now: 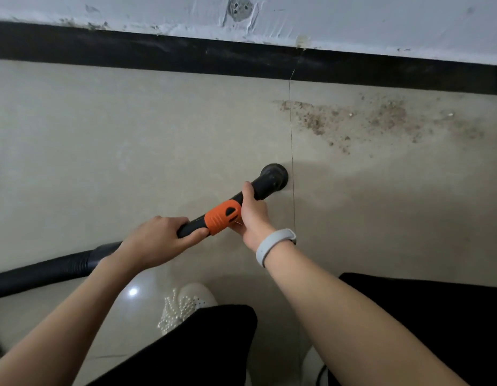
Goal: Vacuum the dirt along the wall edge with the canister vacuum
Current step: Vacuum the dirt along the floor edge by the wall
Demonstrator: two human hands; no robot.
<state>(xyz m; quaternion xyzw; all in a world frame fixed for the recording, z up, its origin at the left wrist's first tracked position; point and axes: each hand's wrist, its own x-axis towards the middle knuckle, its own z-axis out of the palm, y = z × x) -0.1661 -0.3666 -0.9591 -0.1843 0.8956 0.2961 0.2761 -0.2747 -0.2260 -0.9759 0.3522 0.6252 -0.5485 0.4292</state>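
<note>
- Left hand [158, 240] is wrapped around the black vacuum wand [252, 190], fingers curled over the top and thumb pressed along its near side, just behind the orange collar [223, 217].
- Right hand [251, 213] grips the same wand just ahead of the orange collar, thumb lying up along the tube and the fingers curled underneath, mostly hidden.
- On the right wrist sits a pale grey wristband [272, 245].
- Beyond the right hand the wand ends in a round black nozzle [275, 175], which points down at the beige tiled floor [102, 135], right beside a thin tile joint [291, 129]; whether it touches the floor cannot be told.
- Behind the left hand, a black ribbed hose [38, 271] runs off toward the left edge of view.
- Brown dirt [367, 118] is scattered over the floor ahead and to the right of the nozzle, apart from it, close to the black baseboard [186, 52].
- Above the baseboard rises a scuffed white wall [353, 20] with a round patched hole [239, 7].
- Nearest the camera, a white shoe with pearl beads [186, 302] shows below the hands, partly covered by black trousers [202, 346].
</note>
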